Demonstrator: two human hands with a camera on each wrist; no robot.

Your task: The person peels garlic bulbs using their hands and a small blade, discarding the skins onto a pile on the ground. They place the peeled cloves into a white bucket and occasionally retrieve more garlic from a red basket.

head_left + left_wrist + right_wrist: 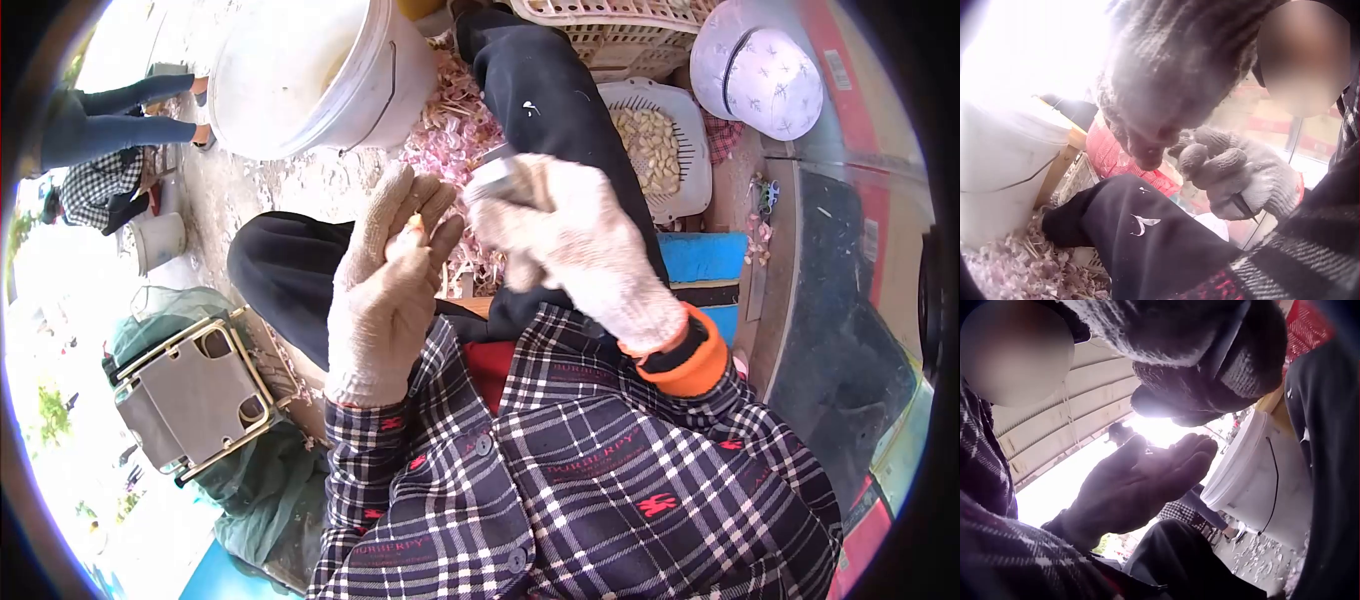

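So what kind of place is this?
Probably an outdoor garlic-peeling spot: pink garlic skins litter the ground, a white basket holds peeled cloves, and a big white bucket stands nearby.

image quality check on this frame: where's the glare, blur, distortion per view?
Head view: fisheye, black vignette at the corners, left edge blown out, left hand and right hand fairly sharp. Left wrist view: upper left overexposed above the white bucket, near glove out of focus. Right wrist view: strong backlight, left hand reduced to a dark silhouette, right hand's fingers close and soft.
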